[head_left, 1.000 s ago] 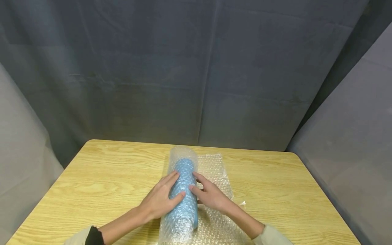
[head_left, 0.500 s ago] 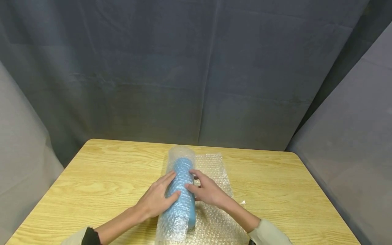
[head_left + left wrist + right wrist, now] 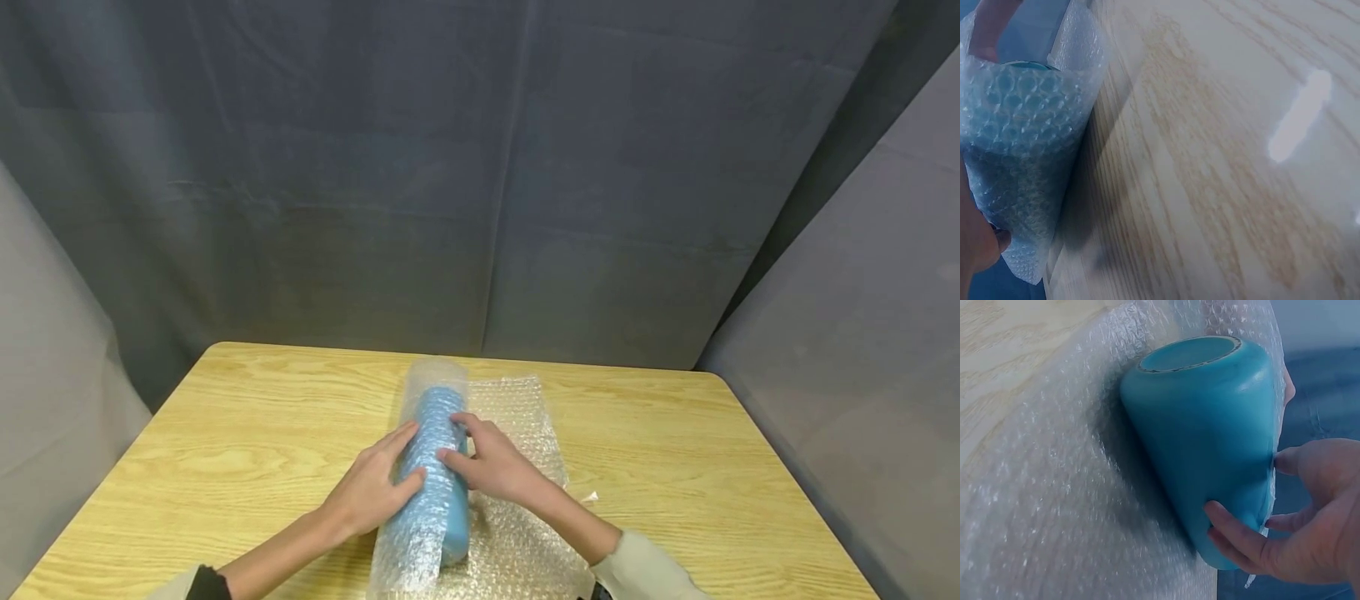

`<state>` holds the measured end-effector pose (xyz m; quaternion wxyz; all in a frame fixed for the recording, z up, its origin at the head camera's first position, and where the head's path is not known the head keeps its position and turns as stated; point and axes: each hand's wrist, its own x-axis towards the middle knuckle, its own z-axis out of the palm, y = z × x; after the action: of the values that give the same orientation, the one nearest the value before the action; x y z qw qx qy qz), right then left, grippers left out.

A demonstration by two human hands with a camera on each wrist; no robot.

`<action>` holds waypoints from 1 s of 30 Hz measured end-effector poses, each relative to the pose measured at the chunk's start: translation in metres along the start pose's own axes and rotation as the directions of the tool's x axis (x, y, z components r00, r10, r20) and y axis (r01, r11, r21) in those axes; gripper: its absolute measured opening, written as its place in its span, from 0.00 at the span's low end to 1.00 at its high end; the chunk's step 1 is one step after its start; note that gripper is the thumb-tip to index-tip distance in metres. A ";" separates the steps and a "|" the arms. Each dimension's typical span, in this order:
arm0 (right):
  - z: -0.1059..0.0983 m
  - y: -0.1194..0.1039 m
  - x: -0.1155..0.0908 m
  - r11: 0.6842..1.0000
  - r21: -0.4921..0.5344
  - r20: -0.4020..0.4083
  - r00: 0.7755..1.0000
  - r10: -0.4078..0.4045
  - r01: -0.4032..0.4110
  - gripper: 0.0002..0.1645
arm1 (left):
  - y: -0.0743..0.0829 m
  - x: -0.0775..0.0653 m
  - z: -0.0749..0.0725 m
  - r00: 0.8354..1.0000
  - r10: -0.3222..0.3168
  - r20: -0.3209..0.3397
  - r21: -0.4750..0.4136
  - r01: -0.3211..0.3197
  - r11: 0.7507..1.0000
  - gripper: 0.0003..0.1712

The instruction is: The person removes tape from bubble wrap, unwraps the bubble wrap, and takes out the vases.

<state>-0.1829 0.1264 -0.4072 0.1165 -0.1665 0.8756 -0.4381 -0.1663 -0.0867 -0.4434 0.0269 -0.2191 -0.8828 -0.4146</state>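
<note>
A blue vase lies on its side, its base towards me in the right wrist view. Bubble wrap covers its top and left side, while the lower right side stays bare. From the left, my left hand rests on the covered vase, fingers and thumb spread. That hand shows only partly at the left wrist view's edge. My right hand holds the vase's right side; thumb and forefinger touch the wrap's edge, and other bent fingers touch the bare blue surface.
A flat stretch of bubble wrap lies under and right of the vase on the wooden table. A small white scrap is at its right edge. Grey curtains stand behind and at both sides.
The vase with its wrap has shifted left across the table, both hands going along with it. More of its bare blue right side shows.
</note>
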 end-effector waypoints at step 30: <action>0.014 -0.014 0.003 0.973 -0.229 -0.123 0.992 -0.010 -0.019 0.39 | -0.008 -0.005 -0.004 0.999 -0.040 -0.010 -0.038 0.039 0.998 0.37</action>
<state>-0.1783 0.1073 -0.4042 0.0433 -0.1496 0.9263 -0.3431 -0.1661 -0.0958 -0.4481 0.0190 -0.1999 -0.8787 -0.4330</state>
